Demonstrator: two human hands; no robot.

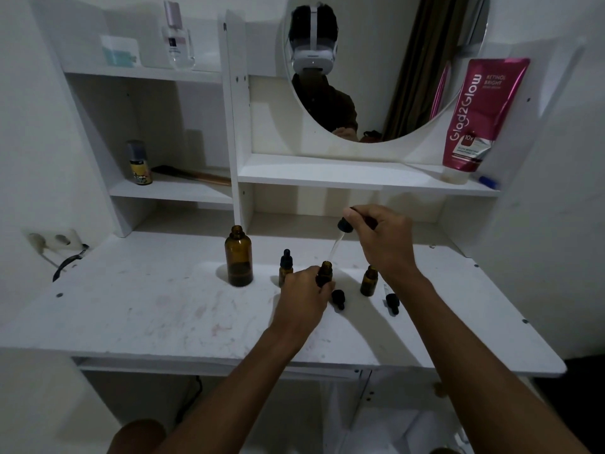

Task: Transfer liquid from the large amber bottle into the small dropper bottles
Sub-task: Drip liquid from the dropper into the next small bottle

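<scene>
The large amber bottle [238, 261] stands uncapped on the white desk [163, 316], with dark liquid in its lower part. My left hand [306, 298] grips a small open amber bottle [324, 272] standing on the desk. My right hand [381, 239] pinches the black bulb of a dropper [344, 226]; its glass tube slants down with the tip at that bottle's mouth. A capped small bottle [285, 268] stands just left of my left hand. Another open small bottle [369, 280] stands under my right wrist. Two loose dropper caps, one [338, 298] and another [391, 302], lie on the desk.
White shelves rise behind the desk, with a round mirror [386, 70] above. A pink tube [481, 116] leans on the right shelf. A small spray can [140, 163] and a brush sit on the left shelf. A wall socket [54, 240] with a cable is at far left.
</scene>
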